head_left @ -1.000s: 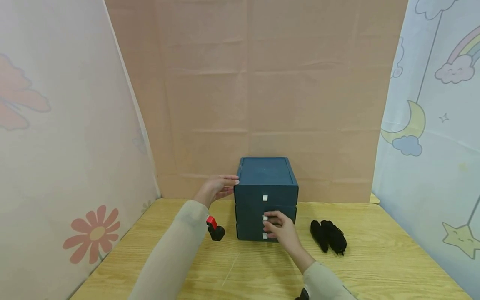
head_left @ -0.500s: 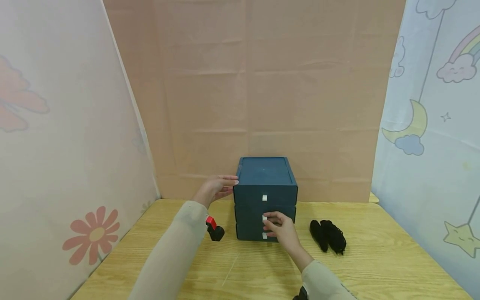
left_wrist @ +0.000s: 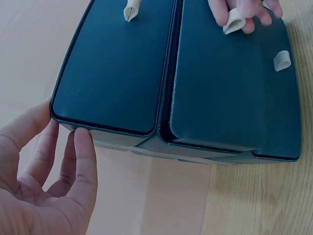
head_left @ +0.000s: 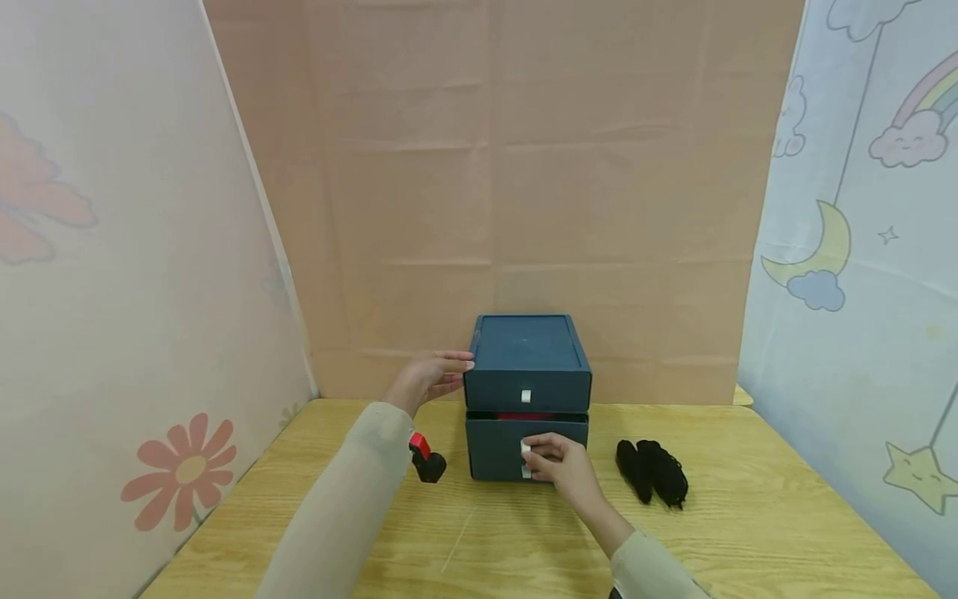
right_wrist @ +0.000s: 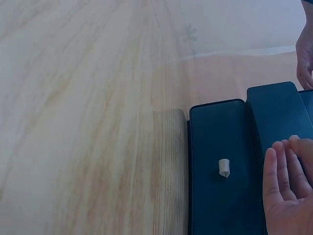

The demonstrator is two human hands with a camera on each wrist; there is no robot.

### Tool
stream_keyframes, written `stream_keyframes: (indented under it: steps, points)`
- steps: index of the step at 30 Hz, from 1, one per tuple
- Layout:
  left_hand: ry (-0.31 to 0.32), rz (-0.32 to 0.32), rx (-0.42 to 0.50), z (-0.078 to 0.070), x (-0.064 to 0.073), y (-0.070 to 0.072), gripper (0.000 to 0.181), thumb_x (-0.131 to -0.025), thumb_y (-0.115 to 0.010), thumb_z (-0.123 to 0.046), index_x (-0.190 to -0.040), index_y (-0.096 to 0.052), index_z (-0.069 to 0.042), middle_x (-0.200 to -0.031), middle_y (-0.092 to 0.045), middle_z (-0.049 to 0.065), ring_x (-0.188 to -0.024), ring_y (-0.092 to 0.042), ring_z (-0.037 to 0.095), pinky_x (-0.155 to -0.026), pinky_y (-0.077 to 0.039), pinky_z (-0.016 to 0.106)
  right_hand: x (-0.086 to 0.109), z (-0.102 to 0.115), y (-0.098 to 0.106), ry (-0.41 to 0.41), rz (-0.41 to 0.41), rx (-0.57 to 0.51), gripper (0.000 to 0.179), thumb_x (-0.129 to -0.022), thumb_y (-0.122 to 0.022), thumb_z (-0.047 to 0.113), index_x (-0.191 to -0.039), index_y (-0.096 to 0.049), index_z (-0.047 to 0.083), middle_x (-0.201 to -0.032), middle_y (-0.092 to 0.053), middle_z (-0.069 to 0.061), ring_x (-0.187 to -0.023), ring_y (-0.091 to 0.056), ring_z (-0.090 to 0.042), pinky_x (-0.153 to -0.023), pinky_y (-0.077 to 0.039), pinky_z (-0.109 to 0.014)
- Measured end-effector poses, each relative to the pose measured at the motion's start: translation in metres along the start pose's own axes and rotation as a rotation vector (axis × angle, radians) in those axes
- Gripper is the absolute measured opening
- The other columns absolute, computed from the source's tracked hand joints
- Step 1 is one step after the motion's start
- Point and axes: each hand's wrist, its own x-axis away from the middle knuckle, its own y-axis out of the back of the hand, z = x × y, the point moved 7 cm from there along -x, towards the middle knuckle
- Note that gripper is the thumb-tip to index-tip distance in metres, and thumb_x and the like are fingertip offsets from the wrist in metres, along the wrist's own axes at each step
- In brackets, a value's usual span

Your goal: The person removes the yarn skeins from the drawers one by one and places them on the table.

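Note:
A dark blue drawer box point(head_left: 527, 343) with three stacked drawers stands on the table, each drawer bearing a small white pull tab. The middle drawer point(head_left: 490, 445) is pulled partway out, and something red shows in the gap above its front. My right hand point(head_left: 565, 466) pinches the middle drawer's pull tab point(left_wrist: 234, 22) between thumb and finger. With fingers extended, my left hand point(head_left: 430, 378) rests against the box's upper left side. In the left wrist view those fingertips point(left_wrist: 84, 139) touch the edge of the top drawer's housing. The bottom drawer point(right_wrist: 215, 196) is closed.
To the right of the box lies a pair of black, soft-looking bundles point(head_left: 662, 472) on the wooden table point(head_left: 748, 532). Brown paper point(head_left: 404, 208) covers the wall behind, and patterned cloth point(head_left: 150, 333) hangs at both sides.
The middle drawer has slid out toward me with my right hand on its tab, uncovering something red inside. My left hand has stayed at the box's side.

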Motion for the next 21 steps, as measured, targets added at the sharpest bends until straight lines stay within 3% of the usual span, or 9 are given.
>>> stream_keyframes:
  steps: [8,13,21]
  points:
    - [0.003,0.008,0.008,0.000,0.000,-0.001,0.028,-0.081,-0.072,-0.018,-0.109,-0.069,-0.015,-0.115,-0.060,0.005,-0.101,-0.058,0.023,-0.092,-0.047,0.034,0.013,0.005,-0.001,-0.014,0.036,0.032,0.030,-0.084,-0.068,0.014,-0.109,-0.064,-0.001,-0.096,-0.067,-0.018,-0.085,-0.063,-0.034,-0.071,-0.055,-0.039]
    - [0.001,0.019,0.001,0.001,-0.003,-0.001,0.027,-0.081,-0.072,-0.019,-0.108,-0.069,-0.016,-0.112,-0.062,0.004,-0.096,-0.059,0.020,-0.088,-0.049,0.031,0.021,0.005,-0.002,-0.031,0.035,0.081,0.030,-0.083,-0.069,0.019,-0.107,-0.067,0.002,-0.093,-0.069,-0.012,-0.081,-0.064,-0.024,-0.070,-0.056,-0.034]
    - [-0.001,0.028,-0.001,0.001,-0.007,-0.001,0.030,-0.081,-0.072,-0.019,-0.110,-0.068,-0.015,-0.112,-0.061,0.006,-0.095,-0.059,0.022,-0.093,-0.046,0.034,0.035,0.004,-0.003,-0.043,0.065,0.084,0.031,-0.082,-0.070,0.021,-0.106,-0.067,0.002,-0.093,-0.069,-0.012,-0.081,-0.065,-0.027,-0.068,-0.056,-0.032]
